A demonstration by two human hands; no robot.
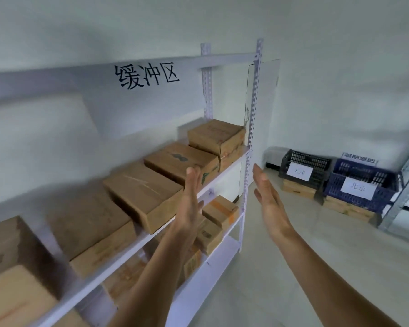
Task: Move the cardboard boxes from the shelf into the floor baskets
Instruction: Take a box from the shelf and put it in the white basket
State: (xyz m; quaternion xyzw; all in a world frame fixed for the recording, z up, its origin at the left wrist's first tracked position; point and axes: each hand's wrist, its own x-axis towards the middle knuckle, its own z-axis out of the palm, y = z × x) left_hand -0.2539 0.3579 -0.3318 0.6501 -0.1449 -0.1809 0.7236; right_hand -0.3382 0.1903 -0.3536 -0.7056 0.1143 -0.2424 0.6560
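Only the head cam to go on, so here goes.

Both your hands are up in front of the shelf [118, 259] with nothing in them. Your left hand [191, 197] and right hand [268, 197] are flat, fingers straight, palms facing each other with a wide gap between. That looks to me like you're sizing up a two-handed side grab, which makes sense for a carton.

The cardboard boxes are all on the rack. A row runs along the middle level, and the one with the dark blotch on top [180, 161] sits right behind your left fingertips. I can't tell if you're touching it. The stacked box at the far end [216, 135] is hard against the corner post. A few smaller boxes [220, 208] sit on the level below.

Your right hand is out past the end post, over open floor, so it isn't lined up with any carton yet. My guess is you'd need to swing it in to get the other side of whichever box you want.

The baskets are well off to the right by the wall: a black basket [305, 168] and a blue basket [361, 182], each with a paper label on the front. They're both propped on flat cartons. I can't see inside either one from here.
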